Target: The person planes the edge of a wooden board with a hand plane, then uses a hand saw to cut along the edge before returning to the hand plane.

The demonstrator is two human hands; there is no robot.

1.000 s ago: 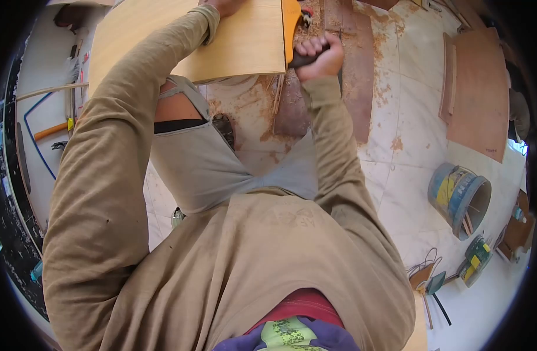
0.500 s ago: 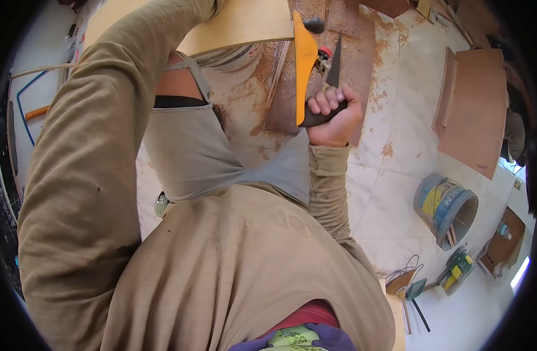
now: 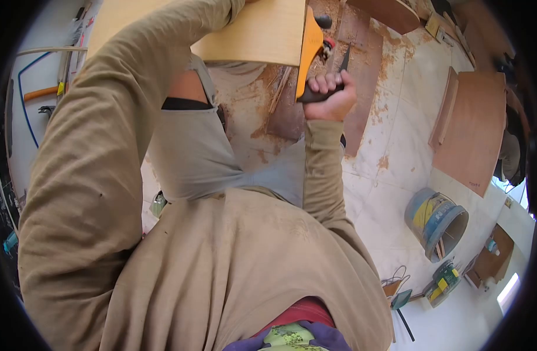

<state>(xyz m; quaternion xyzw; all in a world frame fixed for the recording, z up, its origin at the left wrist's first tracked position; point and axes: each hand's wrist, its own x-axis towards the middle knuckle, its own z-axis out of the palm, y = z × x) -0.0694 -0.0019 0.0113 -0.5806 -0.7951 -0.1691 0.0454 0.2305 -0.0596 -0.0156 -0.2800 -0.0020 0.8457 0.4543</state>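
My right hand [image 3: 333, 96] is wrapped round the black rear handle of an orange hand plane [image 3: 310, 50]. The plane stands on its side, with its sole against the right edge of a pale wooden board [image 3: 257, 38]. A black front knob and a red adjusting wheel show on the plane's right side. At the top border, only a sliver of my left hand [image 3: 251, 1] appears past its sleeve, over the board; its fingers are out of view.
Wood shavings and reddish-brown boards [image 3: 362, 88] cover the floor beyond the plane. To the right are a brown panel [image 3: 470, 134], a blue and yellow bucket [image 3: 426, 217] and a green-and-yellow container [image 3: 443, 284]. A blue-framed saw [image 3: 26, 108] lies at far left.
My right hand has pushed the plane away from me along the board's edge. The whole view has shifted slightly, and the board's near end shows lower.
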